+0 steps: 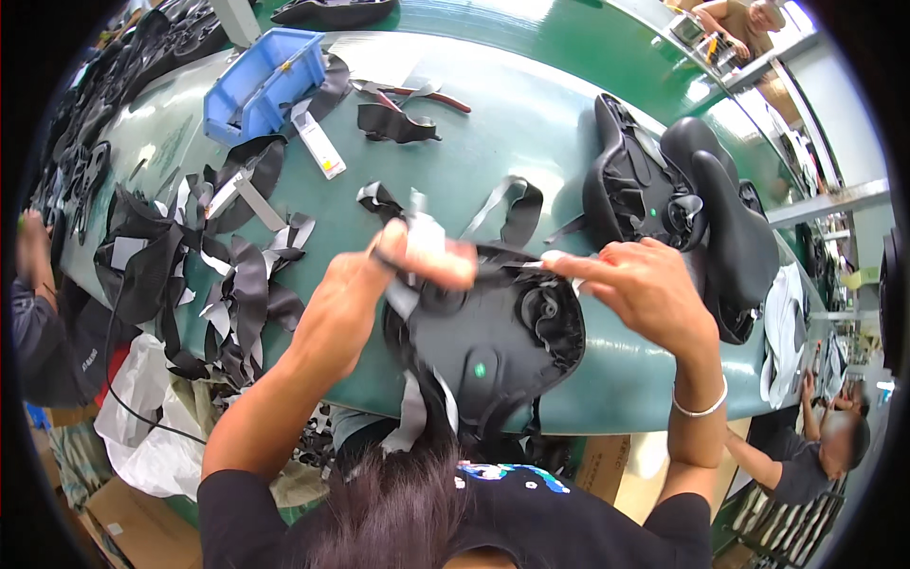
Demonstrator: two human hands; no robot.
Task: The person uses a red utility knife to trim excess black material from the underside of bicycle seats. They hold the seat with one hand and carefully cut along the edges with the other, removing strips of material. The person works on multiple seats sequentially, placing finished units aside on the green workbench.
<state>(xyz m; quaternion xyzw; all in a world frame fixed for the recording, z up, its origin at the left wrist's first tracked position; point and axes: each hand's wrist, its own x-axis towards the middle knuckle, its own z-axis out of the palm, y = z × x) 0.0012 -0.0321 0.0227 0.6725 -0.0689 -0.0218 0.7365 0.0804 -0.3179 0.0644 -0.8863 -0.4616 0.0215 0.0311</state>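
Note:
A black bicycle saddle [502, 346] lies underside up on the green table [493, 133] right in front of me, a small green dot on its shell. My left hand [379, 275] is closed around a pale strip of cover material [424, 235] at the saddle's upper left edge; the hand is blurred. My right hand [635, 280], a silver bangle on its wrist, pinches the cover edge at the saddle's upper right rim. A black strap loop [517, 204] trails from the saddle toward the back.
Black offcuts [209, 275] pile up at the left. A blue bin [261, 81], red-handled pliers [417, 93] and a white tube [319, 144] sit farther back. Finished saddles [692, 204] stand at right. Other people work at the left edge, lower right and top right.

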